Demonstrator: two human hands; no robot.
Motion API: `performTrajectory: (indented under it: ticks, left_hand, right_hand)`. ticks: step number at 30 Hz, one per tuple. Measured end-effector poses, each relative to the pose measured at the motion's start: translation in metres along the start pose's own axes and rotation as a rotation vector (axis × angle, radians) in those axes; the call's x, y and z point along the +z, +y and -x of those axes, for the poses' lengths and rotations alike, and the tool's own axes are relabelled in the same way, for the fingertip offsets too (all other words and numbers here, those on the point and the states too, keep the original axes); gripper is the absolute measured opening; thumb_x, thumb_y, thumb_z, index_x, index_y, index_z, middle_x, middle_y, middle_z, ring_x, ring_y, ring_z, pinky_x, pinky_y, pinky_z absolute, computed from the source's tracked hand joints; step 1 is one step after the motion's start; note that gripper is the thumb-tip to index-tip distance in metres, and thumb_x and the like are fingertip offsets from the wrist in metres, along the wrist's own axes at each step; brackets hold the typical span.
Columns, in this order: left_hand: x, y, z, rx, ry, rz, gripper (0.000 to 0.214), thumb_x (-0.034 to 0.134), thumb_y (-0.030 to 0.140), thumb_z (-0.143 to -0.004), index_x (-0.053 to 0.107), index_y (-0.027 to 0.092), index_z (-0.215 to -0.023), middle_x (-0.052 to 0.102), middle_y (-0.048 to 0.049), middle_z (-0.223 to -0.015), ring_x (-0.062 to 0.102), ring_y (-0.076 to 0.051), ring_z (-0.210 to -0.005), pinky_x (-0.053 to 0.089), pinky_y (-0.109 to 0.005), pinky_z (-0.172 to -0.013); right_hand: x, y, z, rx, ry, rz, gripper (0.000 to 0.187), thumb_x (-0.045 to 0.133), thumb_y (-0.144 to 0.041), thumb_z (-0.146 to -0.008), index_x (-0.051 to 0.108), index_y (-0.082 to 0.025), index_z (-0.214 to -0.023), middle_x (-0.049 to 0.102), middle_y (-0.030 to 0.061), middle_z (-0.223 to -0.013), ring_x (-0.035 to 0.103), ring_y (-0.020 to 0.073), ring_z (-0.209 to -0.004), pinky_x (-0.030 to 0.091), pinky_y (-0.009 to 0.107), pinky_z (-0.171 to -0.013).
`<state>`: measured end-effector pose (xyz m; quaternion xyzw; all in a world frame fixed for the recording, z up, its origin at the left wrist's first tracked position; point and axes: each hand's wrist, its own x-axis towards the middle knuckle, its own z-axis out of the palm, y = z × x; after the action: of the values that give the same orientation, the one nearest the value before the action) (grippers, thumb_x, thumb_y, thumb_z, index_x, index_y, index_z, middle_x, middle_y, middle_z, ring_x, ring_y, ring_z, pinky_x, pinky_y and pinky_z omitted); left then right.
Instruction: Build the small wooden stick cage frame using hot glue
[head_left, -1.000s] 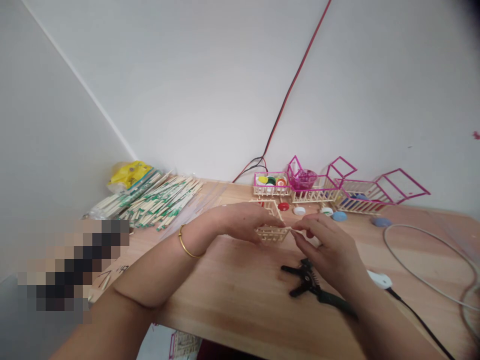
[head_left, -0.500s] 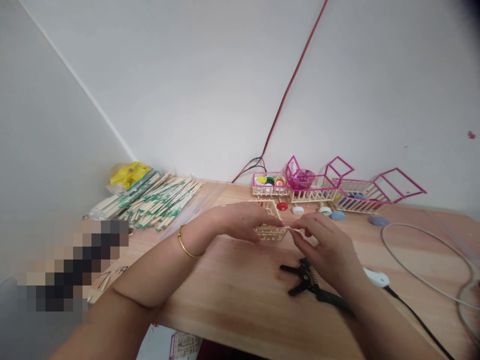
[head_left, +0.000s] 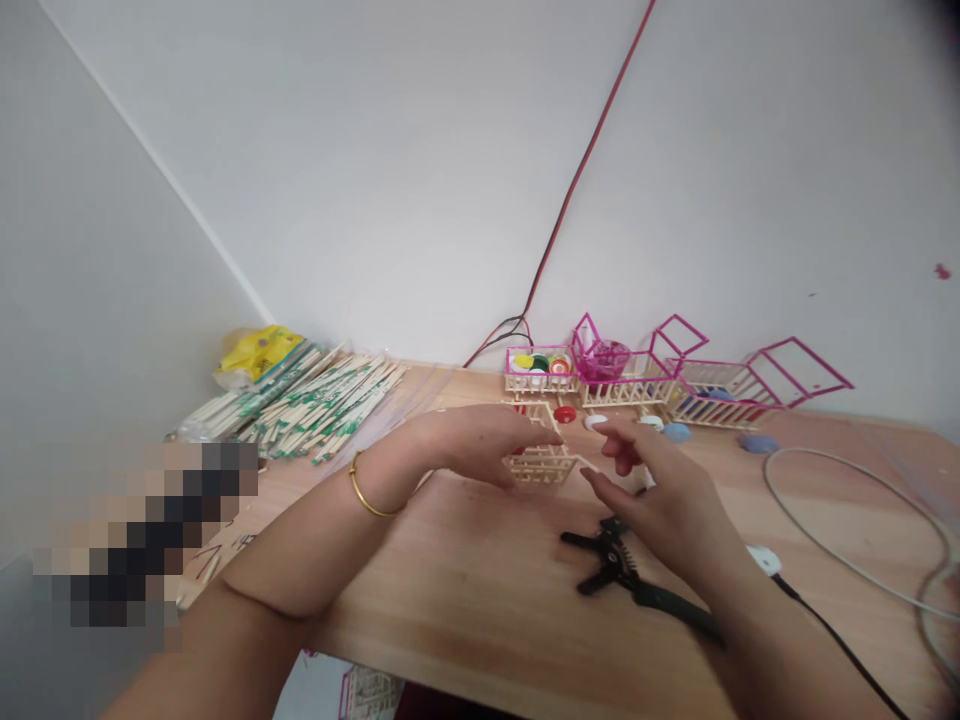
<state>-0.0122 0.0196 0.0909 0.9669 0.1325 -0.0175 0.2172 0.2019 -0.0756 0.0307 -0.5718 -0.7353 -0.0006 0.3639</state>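
A small openwork basket of pale wooden sticks (head_left: pixel 541 468) sits on the table in the middle of the head view. My left hand (head_left: pixel 487 440) curls over its left side and grips it, hiding part of the frame. From its right corner a thin stick pokes out. At that corner is my right hand (head_left: pixel 652 480), thumb and fingers apart; whether the thumb touches the stick tip, I cannot tell. Below my right hand lies a black plier-like tool (head_left: pixel 611 560).
Bundles of sticks with green-marked wrappers (head_left: pixel 330 405) and a yellow bag (head_left: pixel 259 352) lie left. Pink-topped stick carts (head_left: pixel 630 385) with bottle-cap wheels stand by the wall. A pale cable (head_left: pixel 862 460) loops at right, near a white device with a black cord (head_left: pixel 763 560).
My right thumb and fingers have parted from their pinch at the basket's right corner, and the hand has drawn slightly right. My left hand stays on the basket.
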Motion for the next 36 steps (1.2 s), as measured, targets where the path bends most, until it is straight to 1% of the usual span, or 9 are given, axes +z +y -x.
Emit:
performTrajectory:
  ticks: [4, 8, 13, 18, 23, 24, 26, 29, 36]
  left_hand:
    - [-0.007, 0.006, 0.004, -0.047, -0.027, -0.038, 0.06, 0.062, 0.013, -0.072, 0.047, 0.017, -0.13, 0.063, -0.0073, -0.106, 0.056, -0.017, -0.088, 0.043, -0.028, -0.076]
    - [-0.011, 0.004, 0.01, -0.052, 0.003, -0.036, 0.061, 0.063, 0.016, -0.073, 0.045, 0.02, -0.132, 0.063, -0.0049, -0.101, 0.056, -0.017, -0.088, 0.043, -0.027, -0.075]
    - [-0.012, 0.004, 0.016, -0.078, 0.017, -0.022, 0.06, 0.061, 0.015, -0.074, 0.045, 0.023, -0.131, 0.063, -0.0035, -0.103, 0.056, -0.017, -0.091, 0.043, -0.027, -0.076]
    - [-0.014, 0.011, 0.015, -0.092, -0.002, -0.008, 0.06, 0.063, 0.015, -0.074, 0.045, 0.021, -0.131, 0.063, -0.005, -0.108, 0.057, -0.018, -0.093, 0.044, -0.027, -0.076]
    - [-0.014, 0.013, 0.014, -0.109, -0.006, -0.03, 0.056, 0.065, 0.018, -0.075, 0.048, 0.02, -0.128, 0.065, -0.0059, -0.108, 0.059, -0.017, -0.091, 0.044, -0.027, -0.075]
    - [-0.014, 0.013, 0.013, -0.112, -0.003, -0.041, 0.054, 0.065, 0.018, -0.075, 0.049, 0.02, -0.127, 0.065, -0.0057, -0.107, 0.059, -0.017, -0.09, 0.044, -0.027, -0.074]
    - [-0.013, 0.013, 0.012, -0.12, -0.004, -0.056, 0.052, 0.064, 0.016, -0.075, 0.05, 0.02, -0.124, 0.066, -0.0053, -0.106, 0.059, -0.017, -0.089, 0.043, -0.026, -0.073]
    - [-0.011, 0.012, 0.01, -0.108, -0.014, -0.048, 0.047, 0.064, 0.016, -0.075, 0.053, 0.019, -0.121, 0.066, -0.0051, -0.104, 0.059, -0.017, -0.088, 0.043, -0.026, -0.072]
    - [-0.008, 0.01, 0.008, -0.022, 0.009, -0.019, 0.041, 0.066, 0.012, -0.073, 0.058, 0.02, -0.112, 0.066, -0.0032, -0.104, 0.059, -0.016, -0.089, 0.044, -0.026, -0.074]
  right_hand:
    - [-0.005, 0.001, 0.0, 0.07, -0.043, -0.078, 0.039, 0.061, -0.029, -0.08, 0.051, -0.021, -0.117, 0.056, 0.0008, -0.081, 0.055, 0.0151, -0.068, 0.045, 0.028, -0.062]
    - [-0.007, 0.004, 0.0, 0.11, -0.009, -0.077, 0.026, 0.057, -0.032, -0.084, 0.055, -0.021, -0.107, 0.056, -0.0008, -0.073, 0.055, 0.0145, -0.063, 0.043, 0.027, -0.058]
    - [-0.01, 0.008, -0.001, 0.061, 0.018, 0.005, 0.013, 0.055, -0.033, -0.086, 0.062, -0.022, -0.087, 0.062, 0.0009, -0.072, 0.058, 0.0161, -0.065, 0.044, 0.028, -0.058]
    - [-0.012, 0.013, -0.001, 0.034, 0.097, 0.017, 0.014, 0.056, -0.033, -0.086, 0.064, -0.022, -0.083, 0.065, 0.0012, -0.073, 0.059, 0.0164, -0.066, 0.044, 0.029, -0.06]
    - [-0.012, 0.016, -0.001, 0.018, -0.08, 0.022, 0.024, 0.062, -0.038, -0.082, 0.058, -0.021, -0.066, 0.059, -0.0006, -0.062, 0.054, 0.0146, -0.057, 0.041, 0.027, -0.053]
    - [-0.012, 0.015, -0.001, 0.005, -0.101, 0.026, 0.022, 0.064, -0.038, -0.081, 0.058, -0.021, -0.069, 0.058, -0.0009, -0.063, 0.053, 0.0144, -0.057, 0.041, 0.027, -0.052]
    - [-0.009, 0.014, -0.001, -0.035, -0.109, 0.02, 0.016, 0.066, -0.035, -0.079, 0.061, -0.021, -0.086, 0.058, -0.0008, -0.068, 0.054, 0.0149, -0.06, 0.043, 0.027, -0.054]
    - [-0.006, 0.009, 0.0, -0.091, -0.094, 0.005, 0.028, 0.064, -0.028, -0.08, 0.057, -0.022, -0.107, 0.06, 0.0004, -0.077, 0.057, 0.0158, -0.068, 0.045, 0.028, -0.059]
    - [-0.003, 0.003, 0.001, -0.134, -0.09, -0.012, 0.013, 0.054, -0.023, -0.086, 0.063, -0.023, -0.095, 0.063, 0.0026, -0.082, 0.058, 0.0159, -0.07, 0.046, 0.029, -0.061]
